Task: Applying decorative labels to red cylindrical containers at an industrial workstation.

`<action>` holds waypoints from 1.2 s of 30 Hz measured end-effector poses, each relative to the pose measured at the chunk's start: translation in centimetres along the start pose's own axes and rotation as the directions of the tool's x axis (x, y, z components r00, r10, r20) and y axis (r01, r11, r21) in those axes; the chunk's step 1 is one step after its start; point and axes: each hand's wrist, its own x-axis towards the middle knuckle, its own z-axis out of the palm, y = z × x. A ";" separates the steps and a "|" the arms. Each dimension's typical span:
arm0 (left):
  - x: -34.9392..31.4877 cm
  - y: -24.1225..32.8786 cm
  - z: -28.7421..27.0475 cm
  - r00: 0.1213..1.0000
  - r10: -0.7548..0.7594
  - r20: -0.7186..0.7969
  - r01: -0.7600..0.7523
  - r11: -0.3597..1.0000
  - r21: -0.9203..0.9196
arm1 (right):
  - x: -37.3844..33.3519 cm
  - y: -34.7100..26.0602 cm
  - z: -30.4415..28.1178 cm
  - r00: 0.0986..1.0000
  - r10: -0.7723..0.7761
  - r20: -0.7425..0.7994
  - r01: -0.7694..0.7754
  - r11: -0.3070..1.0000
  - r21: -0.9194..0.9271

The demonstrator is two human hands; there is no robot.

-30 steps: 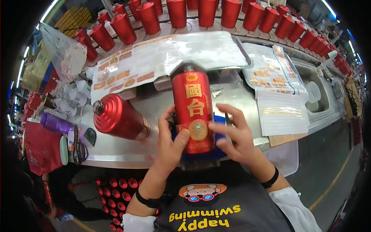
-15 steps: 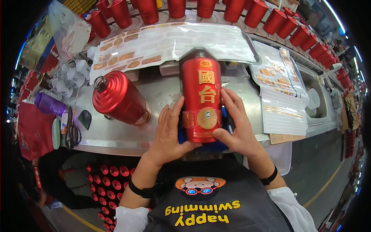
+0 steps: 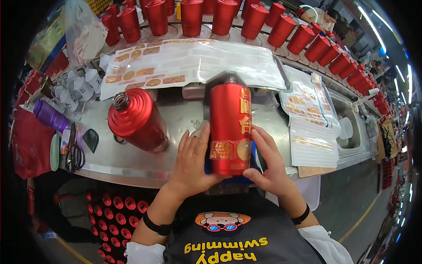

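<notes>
A red bottle (image 3: 225,116) with gold raised characters and a gold band label lies before me, its neck pointing away, over a dark and blue rest mostly hidden beneath it. My left hand (image 3: 190,158) presses along its left side, fingers stretched forward and thumb by the base. On the opposite side my right hand (image 3: 270,163) has its fingers and thumb against the lower part, so the bottle sits between both hands. The gold characters face toward the right. To the left stands a second red bottle (image 3: 137,118), uncapped, with a threaded glass neck.
Beyond lies a white sheet (image 3: 184,64) of gold labels, with more label sheets (image 3: 303,97) at right beside a sink (image 3: 358,132). Red bottles (image 3: 192,17) line a conveyor. Scissors (image 3: 74,154), a purple bottle (image 3: 50,115) and clear caps lie left. More bottles (image 3: 118,218) stand below the table.
The bottle between my hands has turned about its long axis; its gold characters and round emblem have shifted to the right. My hands keep their places beside it. The view has tilted up slightly.
</notes>
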 end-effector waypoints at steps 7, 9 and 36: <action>0.8 0.8 -2.2 0.992 0.045 0.121 -0.043 0.999 -0.016 | -0.5 0.1 -0.2 1.000 -0.001 0.005 0.001 1.000 -0.028; 0.5 -0.1 -1.5 0.988 -0.020 0.156 0.067 0.952 -0.299 | -0.4 -0.2 0.1 0.999 -0.050 -0.004 0.049 0.996 -0.080; 3.1 2.5 0.5 0.928 -0.364 0.078 0.335 0.724 -0.603 | -1.0 -0.2 0.4 1.000 -0.010 0.005 0.010 0.990 -0.141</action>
